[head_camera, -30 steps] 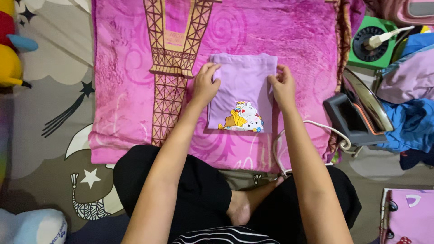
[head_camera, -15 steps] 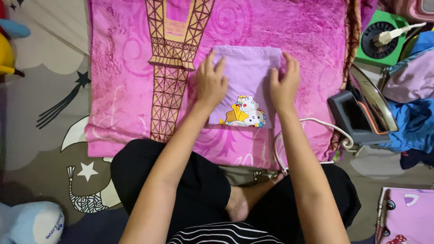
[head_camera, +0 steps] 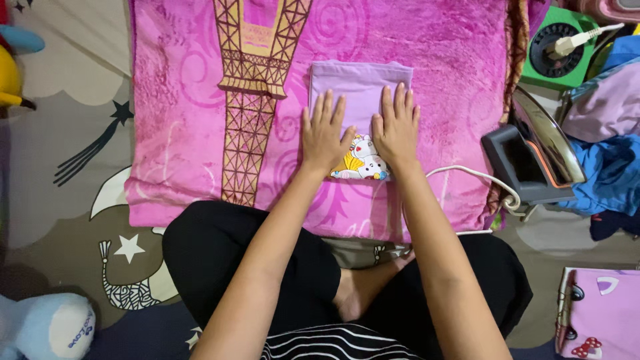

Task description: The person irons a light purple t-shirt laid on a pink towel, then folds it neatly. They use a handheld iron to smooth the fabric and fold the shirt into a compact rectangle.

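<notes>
The left hand (head_camera: 325, 135) and the right hand (head_camera: 396, 127) lie flat and open, side by side, pressing on the folded lilac cloth (head_camera: 360, 90), which rests on the pink blanket (head_camera: 180, 100). This looks like the smoothing step. Right of the cloth stands an iron (head_camera: 533, 157) on its heel; its cord (head_camera: 467, 177) runs toward the cloth.
</notes>
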